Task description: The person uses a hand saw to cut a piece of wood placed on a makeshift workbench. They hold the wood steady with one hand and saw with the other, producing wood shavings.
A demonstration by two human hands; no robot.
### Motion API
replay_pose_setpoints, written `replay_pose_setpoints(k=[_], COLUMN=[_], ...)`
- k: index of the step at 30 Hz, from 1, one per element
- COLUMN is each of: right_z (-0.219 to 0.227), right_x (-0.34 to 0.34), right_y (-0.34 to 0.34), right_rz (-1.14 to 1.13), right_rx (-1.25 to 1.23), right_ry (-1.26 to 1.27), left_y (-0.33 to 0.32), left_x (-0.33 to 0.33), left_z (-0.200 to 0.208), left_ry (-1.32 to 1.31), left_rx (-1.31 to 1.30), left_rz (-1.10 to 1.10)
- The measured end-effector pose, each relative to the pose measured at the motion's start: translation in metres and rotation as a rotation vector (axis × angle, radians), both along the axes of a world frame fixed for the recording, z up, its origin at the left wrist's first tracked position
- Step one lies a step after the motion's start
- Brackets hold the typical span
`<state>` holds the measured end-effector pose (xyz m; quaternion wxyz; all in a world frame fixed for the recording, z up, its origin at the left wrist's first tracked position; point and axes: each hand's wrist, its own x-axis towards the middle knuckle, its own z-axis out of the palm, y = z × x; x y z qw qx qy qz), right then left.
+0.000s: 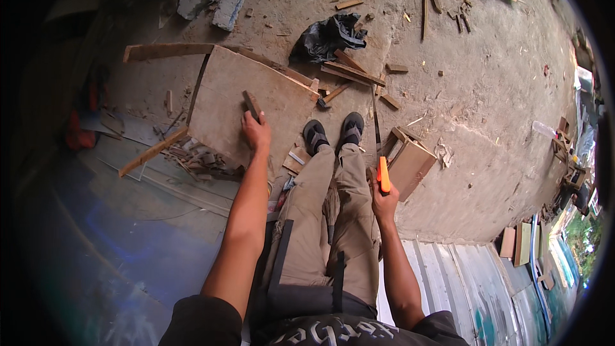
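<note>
My left hand point(257, 133) grips a short dark wooden block point(252, 104) above a flat wooden panel point(221, 99), which has wooden strips along its edges. My right hand point(385, 204) is closed around the orange handle of a handsaw point(384, 178). The saw's narrow dark blade points away from me, past my right foot. Right beside this hand is a wooden box point(415, 170), partly hidden behind the saw and hand. A hammer point(325, 100) lies near the panel's right corner, its handle against several wooden strips point(352, 75).
A black plastic bag point(328, 37) lies ahead of my feet. Two grey concrete blocks point(227, 11) sit at the far left. Wood scraps point(204, 157) are heaped beneath the panel's near edge. Metal sheets point(455, 282) cover the near right, with planks point(522, 243) beyond.
</note>
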<state>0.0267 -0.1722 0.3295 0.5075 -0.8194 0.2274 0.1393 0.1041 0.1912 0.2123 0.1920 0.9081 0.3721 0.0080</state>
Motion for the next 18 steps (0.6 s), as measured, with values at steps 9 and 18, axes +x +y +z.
replay_pose_setpoints(k=[9, 18], right_z=[0.009, 0.014], right_x=[-0.006, -0.015], right_y=[-0.008, 0.005], right_rz=[-0.035, -0.015], right_rx=[-0.023, 0.003], right_ry=[0.113, 0.111], left_y=[-0.081, -0.144], left_x=[0.014, -0.026], left_z=[0.037, 0.051], left_ry=[-0.176, -0.051], left_rx=[-0.081, -0.693], left_rz=[-0.287, -0.503])
